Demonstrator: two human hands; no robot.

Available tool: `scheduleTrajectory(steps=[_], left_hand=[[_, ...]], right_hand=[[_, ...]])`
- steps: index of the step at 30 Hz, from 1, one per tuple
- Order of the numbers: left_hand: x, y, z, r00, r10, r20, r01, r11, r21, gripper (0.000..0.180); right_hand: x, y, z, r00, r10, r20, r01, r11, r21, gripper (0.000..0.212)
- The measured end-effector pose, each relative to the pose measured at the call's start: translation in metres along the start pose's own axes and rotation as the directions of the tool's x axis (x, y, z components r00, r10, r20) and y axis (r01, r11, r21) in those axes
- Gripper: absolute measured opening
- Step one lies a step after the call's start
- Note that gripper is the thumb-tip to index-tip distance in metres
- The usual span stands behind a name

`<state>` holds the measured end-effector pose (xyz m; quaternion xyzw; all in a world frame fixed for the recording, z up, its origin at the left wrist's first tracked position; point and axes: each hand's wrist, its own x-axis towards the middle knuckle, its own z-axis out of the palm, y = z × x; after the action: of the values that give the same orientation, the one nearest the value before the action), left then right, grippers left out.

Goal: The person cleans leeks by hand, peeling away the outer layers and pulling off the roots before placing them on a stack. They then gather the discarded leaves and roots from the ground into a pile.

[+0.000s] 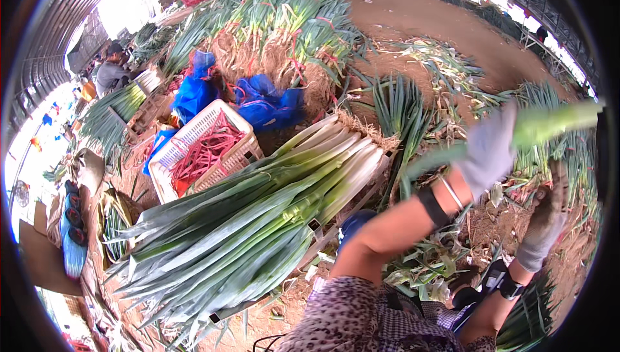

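A leek (557, 123) is clasped in the left hand (489, 148), its arm stretched rightward; blurred, it is seen pale green on the right, darker leftward. Below the grip, the right hand (546, 223) is raised, fingers extended. Leftward, more leeks (258, 213) are stacked lengthwise.

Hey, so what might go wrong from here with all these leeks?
The leek in the left hand is gripped partway along, with both ends sticking out, so it might bend or snag on something.

Loose leaf scraps litter the ground and could make footing slippery.

The stacked leeks lie close beside the crate of red strips, so their leaves might tangle there if shifted.
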<state>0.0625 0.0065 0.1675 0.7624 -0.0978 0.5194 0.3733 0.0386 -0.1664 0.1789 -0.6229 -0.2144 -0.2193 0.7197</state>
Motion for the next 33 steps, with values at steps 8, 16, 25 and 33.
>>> scheduleTrajectory(steps=[8, 16, 25, 33], left_hand=[[0.078, -0.025, -0.323, 0.918, -0.279, 0.282, -0.131, 0.459, 0.879, 0.039], [-0.143, -0.17, -0.433, 0.224, -0.911, 0.345, 0.348, 0.406, 0.845, 0.046], [-0.122, -0.176, -0.401, 0.099, -0.911, 0.401, 0.34, 0.41, 0.846, 0.039], [-0.107, -0.159, -0.393, 0.132, -0.953, 0.273, 0.008, 0.276, 0.961, 0.045]], right_hand=[[-0.061, 0.121, -0.028, 0.699, 0.713, 0.052, -0.707, 0.7, -0.101, 0.029], [-0.113, 0.197, 0.02, 0.434, 0.88, 0.193, -0.87, 0.465, -0.162, 0.019], [-0.138, 0.215, 0.022, 0.36, 0.912, 0.198, -0.888, 0.4, -0.229, 0.02], [-0.185, 0.278, 0.015, 0.222, 0.935, 0.278, -0.916, 0.298, -0.271, 0.029]])
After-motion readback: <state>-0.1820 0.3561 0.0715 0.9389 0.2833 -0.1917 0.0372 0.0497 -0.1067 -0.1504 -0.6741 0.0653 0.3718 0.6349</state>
